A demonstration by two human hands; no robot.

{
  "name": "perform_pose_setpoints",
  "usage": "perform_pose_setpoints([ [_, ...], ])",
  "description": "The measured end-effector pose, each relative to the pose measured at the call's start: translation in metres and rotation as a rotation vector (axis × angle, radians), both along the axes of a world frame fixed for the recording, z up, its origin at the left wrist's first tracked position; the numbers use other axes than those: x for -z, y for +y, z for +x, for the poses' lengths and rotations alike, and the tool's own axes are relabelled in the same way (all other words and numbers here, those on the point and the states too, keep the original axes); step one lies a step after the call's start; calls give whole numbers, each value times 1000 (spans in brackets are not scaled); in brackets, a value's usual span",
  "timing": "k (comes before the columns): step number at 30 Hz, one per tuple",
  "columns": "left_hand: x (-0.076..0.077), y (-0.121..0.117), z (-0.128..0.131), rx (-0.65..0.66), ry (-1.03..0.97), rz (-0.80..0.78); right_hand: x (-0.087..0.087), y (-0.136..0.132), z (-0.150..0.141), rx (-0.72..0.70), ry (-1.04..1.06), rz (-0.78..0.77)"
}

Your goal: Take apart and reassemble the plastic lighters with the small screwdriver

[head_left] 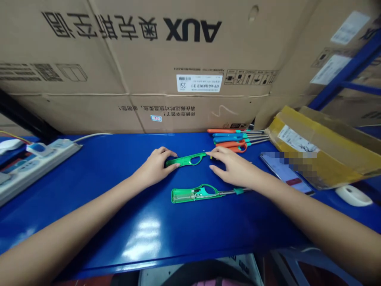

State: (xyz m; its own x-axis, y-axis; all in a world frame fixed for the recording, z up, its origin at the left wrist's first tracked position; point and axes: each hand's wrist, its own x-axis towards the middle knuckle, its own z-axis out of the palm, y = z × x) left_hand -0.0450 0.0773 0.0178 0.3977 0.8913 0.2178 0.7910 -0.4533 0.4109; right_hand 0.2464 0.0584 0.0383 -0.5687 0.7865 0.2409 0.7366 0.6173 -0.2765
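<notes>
My left hand (156,166) pinches the wide end of an empty-looking green lighter casing half (186,160) between thumb and fingers. At the casing's narrow end is my right hand (235,166), thumb and index finger apart; the index fingertip is at or close to the tip. A small yellow thing shows by the right fingers, mostly hidden. Nearer to me lies an opened long-nozzle lighter (184,196), its inner parts bare in the other green half. The right forearm covers the end of its metal nozzle.
Several orange and blue long-nozzle lighters (228,138) lie at the back, beside a yellow-taped carton (324,147). A phone (285,174) and a white mouse (353,196) are on the right. A power strip (38,165) lies left. A large cardboard box (143,55) walls the blue table's (104,226) back.
</notes>
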Motion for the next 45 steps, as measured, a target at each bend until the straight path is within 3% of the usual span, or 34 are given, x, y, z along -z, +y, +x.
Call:
perform_pose_setpoints([
  [4, -5, 8, 7, 74, -6, -53, 3, 23, -16, -26, 5, 30],
  [8, -18, -10, 12, 148, -41, -56, -1, 25, -14, -81, 32, 2],
  [13, -23, -57, 16, 275, 14, -34, 0, -18, 5, -137, 110, 5],
  [19, -2, -95, 21, 323, 138, 100, 17, -63, 21, -166, 3, 73],
  [24, 9, -97, 21, 343, 187, 103, 24, -65, 26, -153, -87, 101],
  [29, 12, -98, 20, 330, 107, 52, 25, -66, 27, -98, -16, 98],
  [37, 11, -97, 20, 320, 56, 23, 28, -69, 25, -98, -61, 170],
  [45, 13, -95, 20, 322, -5, -2, 32, -73, 27, -89, -48, 130],
])
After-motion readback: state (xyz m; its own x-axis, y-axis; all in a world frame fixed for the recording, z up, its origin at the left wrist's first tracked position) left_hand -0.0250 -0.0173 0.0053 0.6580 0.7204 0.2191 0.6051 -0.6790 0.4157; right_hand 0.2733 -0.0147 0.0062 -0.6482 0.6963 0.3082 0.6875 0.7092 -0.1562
